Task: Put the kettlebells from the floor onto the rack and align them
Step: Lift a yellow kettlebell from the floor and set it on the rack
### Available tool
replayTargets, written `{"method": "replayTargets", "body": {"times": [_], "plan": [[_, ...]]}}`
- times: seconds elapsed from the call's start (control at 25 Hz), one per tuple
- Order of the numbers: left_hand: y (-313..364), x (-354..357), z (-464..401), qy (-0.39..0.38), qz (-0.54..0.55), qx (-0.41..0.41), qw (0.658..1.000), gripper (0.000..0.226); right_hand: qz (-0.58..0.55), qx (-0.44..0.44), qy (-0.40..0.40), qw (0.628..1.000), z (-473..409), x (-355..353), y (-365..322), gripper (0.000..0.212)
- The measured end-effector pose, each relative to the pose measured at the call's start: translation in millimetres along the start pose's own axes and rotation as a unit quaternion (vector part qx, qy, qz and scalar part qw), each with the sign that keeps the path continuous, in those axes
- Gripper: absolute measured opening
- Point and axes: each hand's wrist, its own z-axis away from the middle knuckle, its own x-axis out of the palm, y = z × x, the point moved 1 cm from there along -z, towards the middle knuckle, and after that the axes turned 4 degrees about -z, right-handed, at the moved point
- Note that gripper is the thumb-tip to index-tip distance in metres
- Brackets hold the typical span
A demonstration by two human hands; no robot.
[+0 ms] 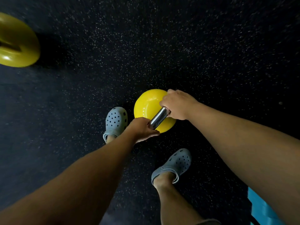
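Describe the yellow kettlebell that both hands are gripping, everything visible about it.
The yellow kettlebell has a glossy, rounded bright yellow body and a shiny, chrome-looking metal handle across its top. It is seen from above, between the person's feet, over the dark speckled floor. The left hand grips one end of the handle and the right hand the other, leaving only the middle of the bar bare. Whether its base rests on the floor cannot be told.
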Motion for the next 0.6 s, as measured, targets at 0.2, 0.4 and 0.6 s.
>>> {"method": "replayTargets", "body": {"times": [0.2, 0.4, 0.6], "plan": [[45, -74, 8, 0.034, -0.163, 0.077, 0.983, 0.016, -0.170, 0.077, -0.009, 0.983, 31, -30, 17, 0.013], [140, -144, 20, -0.002, -0.343, 0.212, 0.915, 0.015, -0.288, 0.182, 0.095, 0.935, 98, -63, 24, 0.021], [254, -184, 48, 0.026, -0.406, 0.307, 0.860, 0.019, -0.335, 0.280, 0.214, 0.874, 172, -136, 54, 0.025]]}}
